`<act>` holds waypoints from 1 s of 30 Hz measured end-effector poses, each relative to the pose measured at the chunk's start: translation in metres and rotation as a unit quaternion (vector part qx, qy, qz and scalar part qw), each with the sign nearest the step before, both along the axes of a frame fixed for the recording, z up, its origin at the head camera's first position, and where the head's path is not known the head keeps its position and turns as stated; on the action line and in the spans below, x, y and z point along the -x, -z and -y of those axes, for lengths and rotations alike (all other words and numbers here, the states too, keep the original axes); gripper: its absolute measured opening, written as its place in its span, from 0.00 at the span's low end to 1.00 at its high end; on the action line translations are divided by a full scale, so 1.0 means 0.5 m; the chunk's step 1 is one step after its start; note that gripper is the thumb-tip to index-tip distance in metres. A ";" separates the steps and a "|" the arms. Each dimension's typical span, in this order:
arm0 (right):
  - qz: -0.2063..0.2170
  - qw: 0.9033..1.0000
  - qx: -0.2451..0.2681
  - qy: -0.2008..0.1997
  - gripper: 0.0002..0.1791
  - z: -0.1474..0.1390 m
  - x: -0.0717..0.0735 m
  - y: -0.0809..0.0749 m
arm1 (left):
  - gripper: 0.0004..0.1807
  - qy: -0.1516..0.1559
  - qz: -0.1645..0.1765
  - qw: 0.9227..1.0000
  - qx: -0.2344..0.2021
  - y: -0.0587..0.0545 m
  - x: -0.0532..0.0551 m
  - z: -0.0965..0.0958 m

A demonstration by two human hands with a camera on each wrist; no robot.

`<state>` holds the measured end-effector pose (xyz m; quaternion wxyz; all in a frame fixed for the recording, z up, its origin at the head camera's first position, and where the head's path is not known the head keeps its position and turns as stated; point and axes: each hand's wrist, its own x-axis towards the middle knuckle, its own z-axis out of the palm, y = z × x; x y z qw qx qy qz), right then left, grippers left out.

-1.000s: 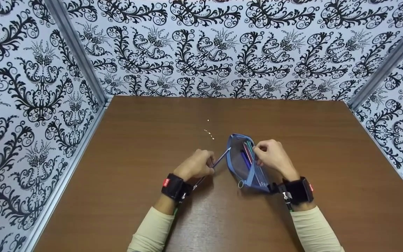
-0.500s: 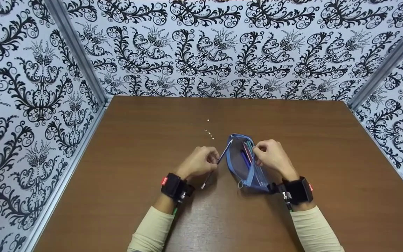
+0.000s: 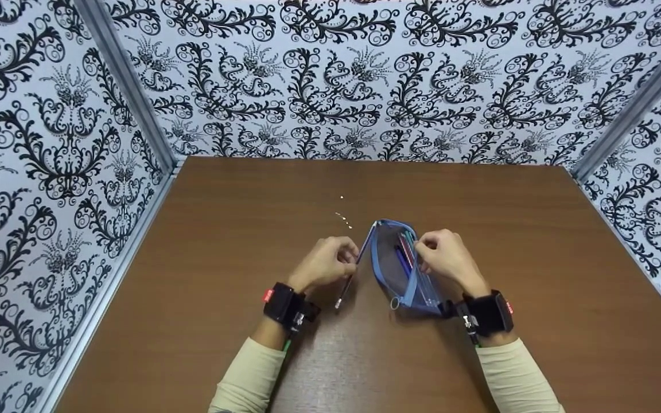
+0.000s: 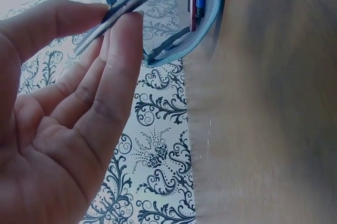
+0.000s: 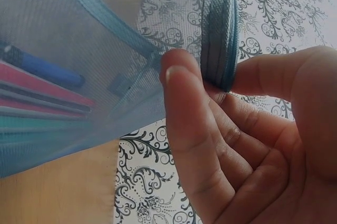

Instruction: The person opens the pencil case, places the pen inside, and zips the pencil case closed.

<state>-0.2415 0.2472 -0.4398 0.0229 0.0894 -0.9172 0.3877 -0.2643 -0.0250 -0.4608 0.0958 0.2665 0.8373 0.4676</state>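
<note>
My left hand (image 3: pixel 326 265) pinches a slim dark pencil (image 3: pixel 343 291) between thumb and fingers, left of a blue mesh pencil case (image 3: pixel 412 282). The pencil slants away from me, its far tip overlapping the case's far corner and its pale end towards me. With thumb and forefinger, my right hand (image 3: pixel 450 259) holds the zip edge (image 5: pixel 218 34) at the case's right side. The case's mouth gapes. Inside lie a blue pen (image 5: pixel 50 70) and several slim sticks, pink (image 5: pixel 45 83) and green (image 5: pixel 37 121), seen through the mesh in the right wrist view.
Small white specks (image 3: pixel 344 219) lie on the brown wooden table (image 3: pixel 238 229) beyond my left hand. Patterned panels (image 3: pixel 342 80) close off the back and both sides. A round zip pull (image 3: pixel 395 302) hangs at the case's near end.
My left hand has moved slightly right and away from me, and the pencil has swung steeper, its far tip now at the case's far corner. The right hand and the case have stayed put.
</note>
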 end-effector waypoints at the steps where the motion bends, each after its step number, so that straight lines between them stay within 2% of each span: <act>1: 0.000 1.000 0.001 0.000 0.11 0.000 0.000 0.000 | 0.10 -0.005 -0.001 1.000 -0.004 0.000 0.000 0.000; 10: -0.006 1.000 -0.002 0.001 0.11 0.001 0.001 0.002 | 0.10 -0.066 -0.013 0.997 -0.026 -0.002 0.006 0.002; 19: -0.007 1.000 -0.001 0.003 0.11 0.002 0.000 0.003 | 0.09 -0.085 -0.003 0.995 -0.045 -0.002 0.006 0.003; 24: -0.003 1.000 -0.001 0.005 0.11 0.002 0.000 0.003 | 0.09 -0.119 0.016 0.991 -0.066 -0.005 0.008 0.002; 30: 0.002 1.000 0.004 0.000 0.11 0.003 0.000 0.003 | 0.11 -0.150 0.018 0.985 -0.081 -0.010 0.009 0.006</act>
